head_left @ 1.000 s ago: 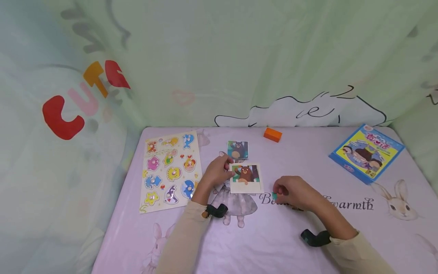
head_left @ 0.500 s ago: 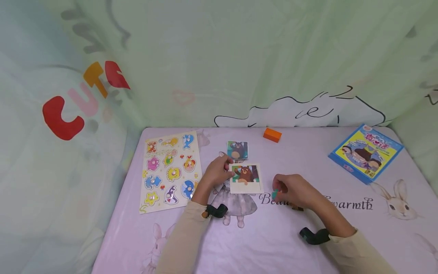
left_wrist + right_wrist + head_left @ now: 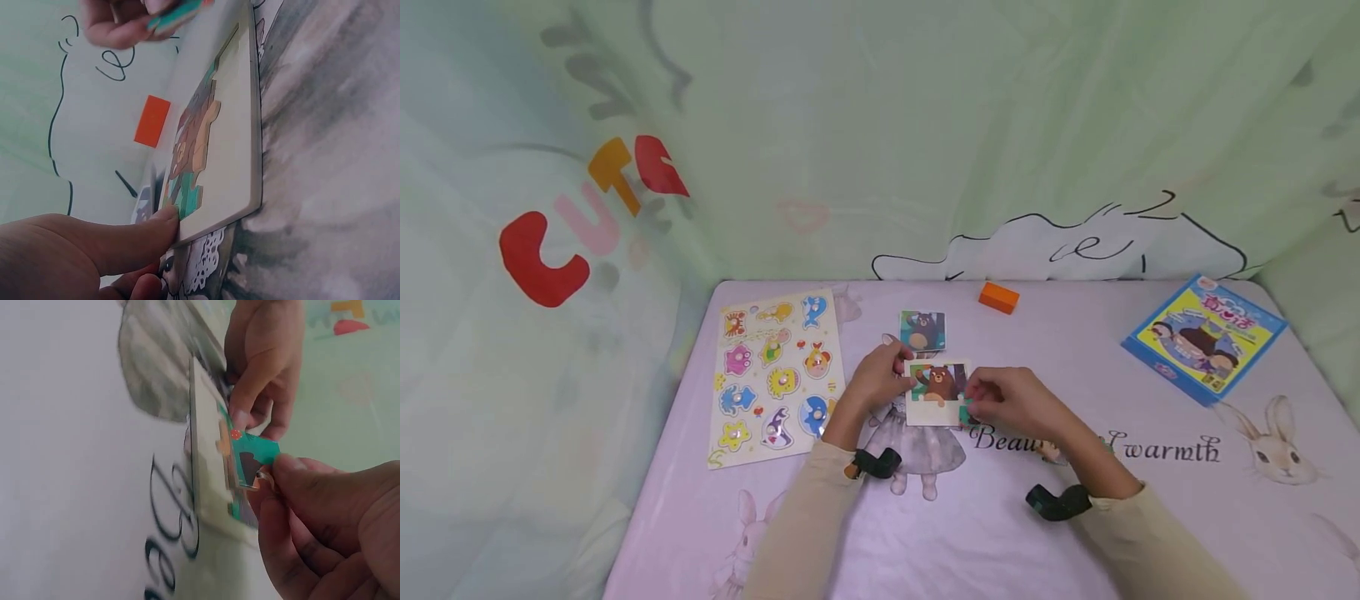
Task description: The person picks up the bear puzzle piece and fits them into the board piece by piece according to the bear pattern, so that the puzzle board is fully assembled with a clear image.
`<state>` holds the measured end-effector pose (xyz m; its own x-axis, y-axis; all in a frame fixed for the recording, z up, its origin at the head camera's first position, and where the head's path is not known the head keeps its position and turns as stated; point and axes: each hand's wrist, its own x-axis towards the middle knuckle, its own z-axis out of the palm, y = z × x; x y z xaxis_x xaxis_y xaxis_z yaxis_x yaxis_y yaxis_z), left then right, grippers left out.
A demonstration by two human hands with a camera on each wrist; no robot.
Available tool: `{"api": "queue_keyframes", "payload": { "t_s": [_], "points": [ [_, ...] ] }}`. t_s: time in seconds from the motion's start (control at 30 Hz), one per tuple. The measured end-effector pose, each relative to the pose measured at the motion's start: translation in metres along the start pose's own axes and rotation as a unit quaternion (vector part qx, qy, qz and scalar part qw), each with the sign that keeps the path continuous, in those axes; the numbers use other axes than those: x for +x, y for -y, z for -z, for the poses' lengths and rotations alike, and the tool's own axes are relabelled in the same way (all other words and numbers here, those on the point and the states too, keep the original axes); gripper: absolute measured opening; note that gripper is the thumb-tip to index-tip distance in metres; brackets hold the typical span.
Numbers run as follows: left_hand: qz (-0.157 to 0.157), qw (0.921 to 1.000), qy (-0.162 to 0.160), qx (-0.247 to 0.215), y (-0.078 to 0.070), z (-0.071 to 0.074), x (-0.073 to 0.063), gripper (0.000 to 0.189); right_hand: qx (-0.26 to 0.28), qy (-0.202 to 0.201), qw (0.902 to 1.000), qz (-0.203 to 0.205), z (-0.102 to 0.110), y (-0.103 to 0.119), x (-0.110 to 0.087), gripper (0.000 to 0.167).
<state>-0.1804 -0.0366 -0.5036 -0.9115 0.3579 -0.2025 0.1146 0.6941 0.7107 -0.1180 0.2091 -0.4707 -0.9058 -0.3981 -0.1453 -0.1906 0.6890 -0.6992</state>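
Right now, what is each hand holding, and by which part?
The right hand pinches a puzzle piece by one edge. The left hand holds the puzzle board by its left edge in the head view, thumb on top.

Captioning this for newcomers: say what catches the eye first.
The bear puzzle in the middle stands out, gripped by the left hand; the right hand pinches a teal piece close by. Next come the blue box at right and the orange block toward the back of the table.
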Motion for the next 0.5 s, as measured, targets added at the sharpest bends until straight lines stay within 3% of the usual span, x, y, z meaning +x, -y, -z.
{"api": "queue_keyframes", "payload": {
  "t_s": [0.17, 0.5],
  "points": [
    [0.000, 1.0000, 0.001, 0.000, -0.001, 0.001, -0.001, 0.037, 0.024, 0.004, 0.9997, 0.005, -0.011, 0.007, 0.017, 0.016],
    [-0.009, 0.9999, -0.004, 0.010, 0.002, 0.000, 0.002, 0.037, 0.066, -0.019, 0.9963, -0.050, -0.030, 0.015, 0.040, 0.011]
  ]
}}
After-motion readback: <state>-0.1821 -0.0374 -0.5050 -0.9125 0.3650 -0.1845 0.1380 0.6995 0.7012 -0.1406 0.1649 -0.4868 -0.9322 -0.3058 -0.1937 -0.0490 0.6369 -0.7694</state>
